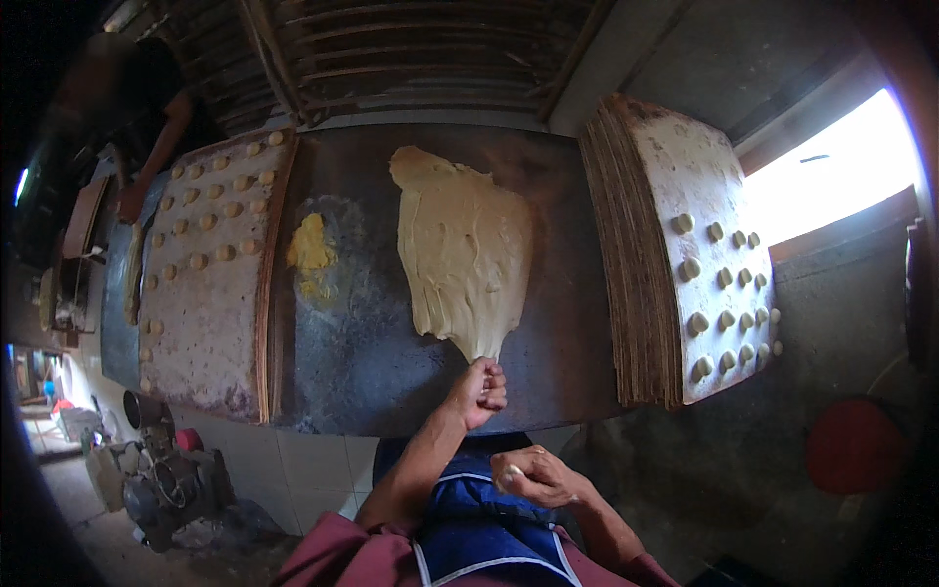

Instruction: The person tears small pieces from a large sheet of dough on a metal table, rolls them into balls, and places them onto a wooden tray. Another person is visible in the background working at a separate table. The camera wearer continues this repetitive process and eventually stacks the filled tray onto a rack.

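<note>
A wide sheet of soft, pale dough point(466, 242) lies on the dark worktable point(367, 367). Its near end narrows to a stretched neck, which my left hand point(478, 392) grips close to the table's front edge. My right hand point(539, 475) is curled into a fist in front of my blue apron point(491, 539), apart from the dough sheet. A whitish smear shows by its thumb; whether anything is inside the fist is hidden.
Left of the dough is a yellow fatty-looking smear point(312, 249). Stacked boards flank it, the left top board point(205, 315) and right top board point(664, 161) bearing small dough rounds. A co-worker's hand point(130, 202) touches a dough strip point(134, 271). Machinery point(158, 477) stands lower left.
</note>
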`<state>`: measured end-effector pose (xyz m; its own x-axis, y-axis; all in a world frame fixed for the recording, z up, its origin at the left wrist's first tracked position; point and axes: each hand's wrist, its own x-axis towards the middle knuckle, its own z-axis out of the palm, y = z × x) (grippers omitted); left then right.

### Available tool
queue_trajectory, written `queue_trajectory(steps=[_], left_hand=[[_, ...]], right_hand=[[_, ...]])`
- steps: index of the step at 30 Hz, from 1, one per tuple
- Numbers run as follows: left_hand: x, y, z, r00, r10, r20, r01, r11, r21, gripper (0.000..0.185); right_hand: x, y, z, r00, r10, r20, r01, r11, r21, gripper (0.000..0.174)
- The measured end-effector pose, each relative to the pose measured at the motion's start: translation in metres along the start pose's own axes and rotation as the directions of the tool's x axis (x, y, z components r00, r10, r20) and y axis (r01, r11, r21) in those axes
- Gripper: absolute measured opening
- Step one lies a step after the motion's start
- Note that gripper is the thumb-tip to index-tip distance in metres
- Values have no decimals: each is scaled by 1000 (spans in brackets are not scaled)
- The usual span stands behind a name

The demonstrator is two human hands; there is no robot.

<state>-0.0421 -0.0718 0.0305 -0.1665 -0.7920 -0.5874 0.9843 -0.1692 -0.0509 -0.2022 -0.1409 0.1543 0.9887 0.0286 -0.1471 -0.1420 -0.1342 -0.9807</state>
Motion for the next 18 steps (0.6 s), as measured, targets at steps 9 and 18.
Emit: queue_trajectory(steps=[9,18], left_hand=[[-36,-32,-57,591,712,379,-74,-421,904,17],[-152,30,47,470,608,640,-414,-488,768,24]], right_hand=[[166,77,-21,982,-131,136,107,980,170,34],[59,96,-5,949,56,-310,-41,998,57,53]])
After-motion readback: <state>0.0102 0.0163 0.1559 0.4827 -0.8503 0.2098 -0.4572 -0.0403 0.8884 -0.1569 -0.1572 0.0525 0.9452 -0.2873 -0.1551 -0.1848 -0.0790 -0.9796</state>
